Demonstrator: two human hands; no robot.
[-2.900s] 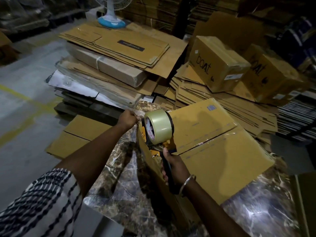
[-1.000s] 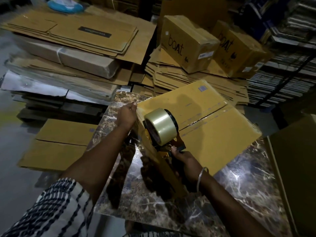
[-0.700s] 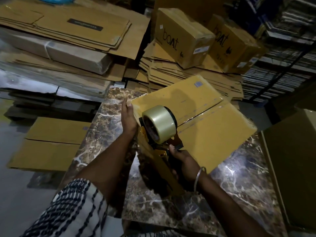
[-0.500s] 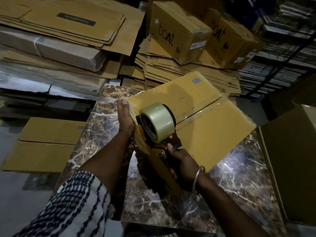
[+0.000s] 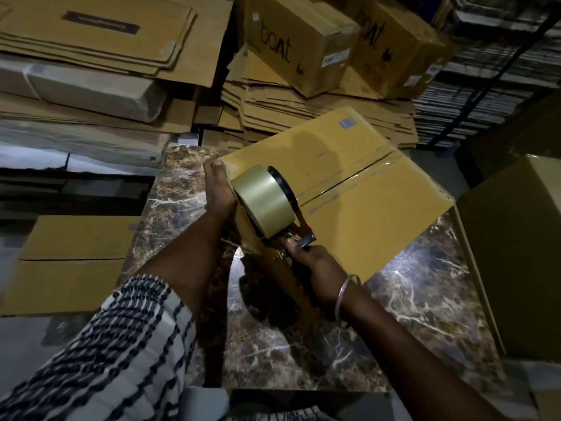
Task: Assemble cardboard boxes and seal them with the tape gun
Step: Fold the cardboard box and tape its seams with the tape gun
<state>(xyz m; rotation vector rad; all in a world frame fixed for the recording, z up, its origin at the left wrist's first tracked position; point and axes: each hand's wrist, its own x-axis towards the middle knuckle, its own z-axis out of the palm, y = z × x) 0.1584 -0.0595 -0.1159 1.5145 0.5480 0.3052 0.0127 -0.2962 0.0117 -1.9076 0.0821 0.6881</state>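
So the cardboard box (image 5: 349,189) sits on the marble tabletop (image 5: 409,314), toward its far edge, top flaps closed with clear tape along the seam. Right hand (image 5: 315,262) reaches in from the near edge, fingers wrapped tight round the handle of the tape gun (image 5: 273,208), roll held up at the box's near-left side. Left hand (image 5: 217,189) is stretched forward, fingers fairly straight and together, pressing flat on the box's left side by the top corner.
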